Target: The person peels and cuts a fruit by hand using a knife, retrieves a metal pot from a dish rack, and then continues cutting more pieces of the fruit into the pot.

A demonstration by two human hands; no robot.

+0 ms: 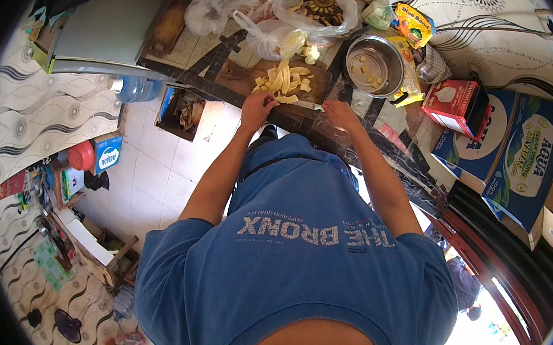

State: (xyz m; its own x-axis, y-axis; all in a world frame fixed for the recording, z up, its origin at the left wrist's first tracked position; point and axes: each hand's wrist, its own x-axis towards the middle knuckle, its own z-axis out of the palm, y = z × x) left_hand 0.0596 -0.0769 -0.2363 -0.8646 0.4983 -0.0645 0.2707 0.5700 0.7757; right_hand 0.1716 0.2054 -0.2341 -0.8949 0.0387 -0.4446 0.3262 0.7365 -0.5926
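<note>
My right hand (339, 115) grips a knife (307, 105) whose blade points left along the near edge of a wooden cutting board (314, 87). With bent fingers, my left hand (256, 109) pinches the left end of a pale yellow banana strip (288, 99) near the blade; the fingertips partly hide the contact. Peeled banana lengths (282, 77) and several cut chunks lie heaped on the board just beyond my hands. A steel pot (375, 67) to the right holds a few cut pieces at its bottom.
Behind the board sit a knotted plastic bag (264, 36) and an open bag with browned bananas (320, 11). Yellow packets (413, 26), a red box (455, 107) and blue cartons (520, 149) stand to the right. An open carton (183, 112) is on the floor, left.
</note>
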